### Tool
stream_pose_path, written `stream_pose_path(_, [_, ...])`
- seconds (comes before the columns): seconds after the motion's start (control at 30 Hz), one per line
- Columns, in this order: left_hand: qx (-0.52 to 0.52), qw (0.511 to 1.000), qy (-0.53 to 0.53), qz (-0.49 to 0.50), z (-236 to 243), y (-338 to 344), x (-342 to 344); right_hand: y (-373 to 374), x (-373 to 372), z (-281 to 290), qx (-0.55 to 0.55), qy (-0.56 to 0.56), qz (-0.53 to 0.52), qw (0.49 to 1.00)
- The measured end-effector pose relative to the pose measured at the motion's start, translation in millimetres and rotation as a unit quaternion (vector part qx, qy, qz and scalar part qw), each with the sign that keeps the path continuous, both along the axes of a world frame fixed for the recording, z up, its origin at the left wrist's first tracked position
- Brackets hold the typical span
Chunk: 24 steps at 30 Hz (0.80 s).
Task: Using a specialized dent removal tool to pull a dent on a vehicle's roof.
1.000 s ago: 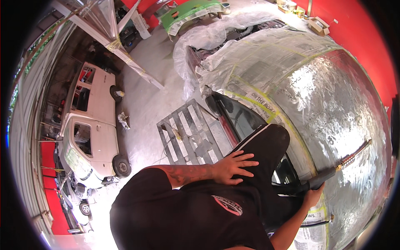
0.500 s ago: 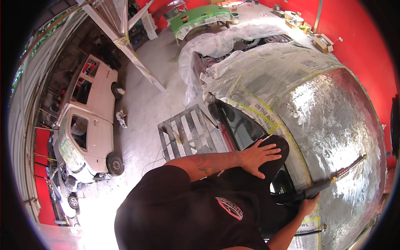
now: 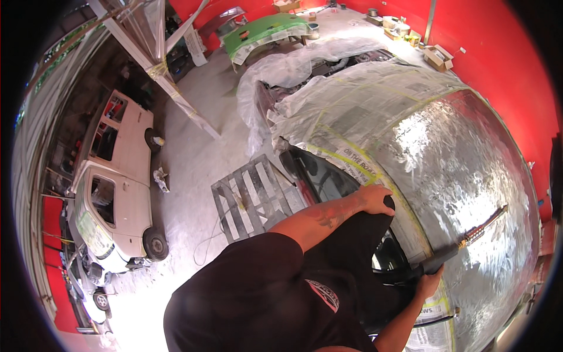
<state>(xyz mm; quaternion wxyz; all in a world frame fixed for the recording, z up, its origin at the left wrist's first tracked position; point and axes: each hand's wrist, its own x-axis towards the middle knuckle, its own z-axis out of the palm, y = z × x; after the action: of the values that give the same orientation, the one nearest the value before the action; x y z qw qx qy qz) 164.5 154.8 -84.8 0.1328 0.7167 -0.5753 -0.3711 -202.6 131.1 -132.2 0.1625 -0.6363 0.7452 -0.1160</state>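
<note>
My right hand (image 3: 430, 283) is wrapped round the black body of a hand tool (image 3: 441, 257) with a long, perforated copper-coloured metal tip, which points away to the right over the roof. My left hand (image 3: 376, 199) is at the knee of my black trousers (image 3: 358, 234), its fingers curled over the knee's edge and partly hidden. Beneath the tool is a masked car roof (image 3: 451, 164), silvery and patchy, edged with newspaper (image 3: 352, 155) and yellow tape. A dark side window (image 3: 328, 173) shows beside my knee.
A slatted platform (image 3: 252, 196) stands on the floor left of the car. A white van body (image 3: 120, 188) is farther left. Beyond are a taped post (image 3: 182, 100), a green panel (image 3: 267, 35) on a stand and a cardboard box (image 3: 438, 57). A thin black rod (image 3: 437, 321) lies near my right forearm.
My left hand, spread flat on my knee before, now curls over the knee's far edge. The view has shifted slightly; my right hand still holds the tool in much the same place.
</note>
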Motion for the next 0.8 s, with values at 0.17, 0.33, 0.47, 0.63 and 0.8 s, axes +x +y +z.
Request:
stream_pose_path(0.17, [-0.051,0.998,-0.022,0.025,-8,16,-5,-1,-2,-4,-0.018,-0.006,0.017,1.000])
stream_pose_path(0.33, [-0.107,0.993,-0.053,0.023,-7,52,-7,1,5,3,0.010,0.005,-0.013,1.000])
stream_pose_path(0.47, [-0.131,0.989,-0.063,0.029,-8,82,-8,2,6,7,0.015,-0.009,-0.008,1.000])
stream_pose_path(0.63, [-0.175,0.983,-0.034,0.045,-1,132,-10,-1,-1,-1,0.000,-0.013,-0.001,1.000])
stream_pose_path(0.8, [-0.141,0.981,0.086,0.102,5,185,-5,0,-1,-3,-0.004,-0.013,0.001,1.000])
